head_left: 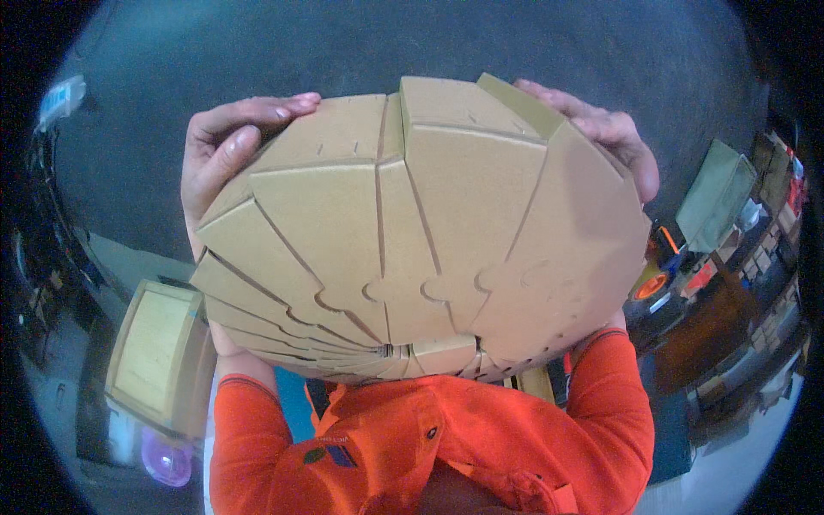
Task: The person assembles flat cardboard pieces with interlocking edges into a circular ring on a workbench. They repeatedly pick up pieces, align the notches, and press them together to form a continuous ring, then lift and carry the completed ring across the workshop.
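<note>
A big stack of brown cardboard pieces [326, 223] fills the middle of the view, held up in front of my orange clothing. Its pieces overlap like a fan, with folded edges, curved notches and a few staples near the far side. My left hand [225, 150] grips the far left corner, thumb on top and fingers along the edge. On the far right, my right hand [614, 137] is wrapped around the edge, part of its fingers hidden behind a raised flap. Both forearms run beneath or beside the stack, which hides parts of them.
A pale box-like thing with a raised frame [154, 343] stands at left, above a purple round item [167, 459]. To the right are a grey-green panel [717, 197], an orange and yellow object [652, 283] and several small boxes [764, 257]. Dark floor [412, 43] lies beyond.
</note>
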`<state>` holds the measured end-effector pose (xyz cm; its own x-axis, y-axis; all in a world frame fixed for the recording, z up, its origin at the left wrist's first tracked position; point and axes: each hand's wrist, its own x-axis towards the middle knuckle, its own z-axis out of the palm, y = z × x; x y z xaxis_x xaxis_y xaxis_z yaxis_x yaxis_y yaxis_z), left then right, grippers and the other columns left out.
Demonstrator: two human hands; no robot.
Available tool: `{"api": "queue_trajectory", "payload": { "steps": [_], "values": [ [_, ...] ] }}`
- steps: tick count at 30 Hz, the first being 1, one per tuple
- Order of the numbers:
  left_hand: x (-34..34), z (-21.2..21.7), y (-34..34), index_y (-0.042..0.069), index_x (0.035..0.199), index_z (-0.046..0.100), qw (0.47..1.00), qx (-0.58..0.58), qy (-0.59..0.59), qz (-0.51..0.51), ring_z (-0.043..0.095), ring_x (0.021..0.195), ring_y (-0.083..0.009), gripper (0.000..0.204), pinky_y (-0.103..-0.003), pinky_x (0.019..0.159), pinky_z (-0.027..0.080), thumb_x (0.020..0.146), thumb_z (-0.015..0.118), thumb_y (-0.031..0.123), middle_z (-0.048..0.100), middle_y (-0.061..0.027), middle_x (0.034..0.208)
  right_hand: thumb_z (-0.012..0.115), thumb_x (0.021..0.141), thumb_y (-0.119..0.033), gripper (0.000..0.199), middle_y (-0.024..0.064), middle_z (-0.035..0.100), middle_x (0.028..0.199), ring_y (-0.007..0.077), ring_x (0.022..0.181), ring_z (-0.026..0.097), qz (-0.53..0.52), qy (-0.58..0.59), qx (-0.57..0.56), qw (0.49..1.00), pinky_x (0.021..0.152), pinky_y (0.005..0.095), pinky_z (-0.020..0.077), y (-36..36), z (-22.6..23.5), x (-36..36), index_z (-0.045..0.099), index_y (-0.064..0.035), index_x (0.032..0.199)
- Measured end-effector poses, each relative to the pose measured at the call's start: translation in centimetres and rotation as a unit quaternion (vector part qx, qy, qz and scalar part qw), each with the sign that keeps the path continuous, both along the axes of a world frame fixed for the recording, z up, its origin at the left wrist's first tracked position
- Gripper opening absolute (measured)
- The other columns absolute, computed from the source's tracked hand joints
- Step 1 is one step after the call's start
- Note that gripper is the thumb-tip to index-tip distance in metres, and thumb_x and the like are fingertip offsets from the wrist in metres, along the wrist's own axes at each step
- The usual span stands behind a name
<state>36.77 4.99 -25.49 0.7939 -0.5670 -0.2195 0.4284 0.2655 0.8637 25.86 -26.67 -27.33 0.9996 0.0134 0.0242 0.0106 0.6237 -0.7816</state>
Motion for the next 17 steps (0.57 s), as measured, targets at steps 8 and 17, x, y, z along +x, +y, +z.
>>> {"api": "queue_trajectory", "payload": {
  "steps": [8, 17],
  "values": [
    [0.2, -0.6, -0.1, -0.004, 0.097, 0.066, 0.999, 0.028, -0.018, -0.011, 0.060, 0.106, -0.0342, 0.023, -0.047, 0.100, 0.041, 0.085, 0.056, 0.014, 0.065, -0.0237, 0.101, 0.044, 0.092, -0.048, 0.053, 0.0270, 0.043, 0.133, 0.0452, 0.124, 0.040, 0.083, -0.125, -0.047, 0.988, 0.103, 0.0579, 0.0319, -2.0, 0.6, 1.0, 0.052, -0.0062, 0.124],
    [-1.0, -2.4, 2.1, -0.001, 0.115, 0.056, 0.998, -0.051, 0.028, 0.025, 0.046, 0.122, -0.0413, 0.036, -0.052, 0.104, 0.035, 0.092, 0.043, 0.024, 0.055, -0.0273, 0.120, 0.054, 0.081, -0.061, 0.074, 0.0293, 0.036, 0.139, 0.0410, 0.134, 0.029, 0.026, -0.108, 0.011, 0.994, 0.112, 0.0504, 0.0142, -10.2, -5.3, -8.7, 0.051, -0.0040, 0.129]
  ]
}}
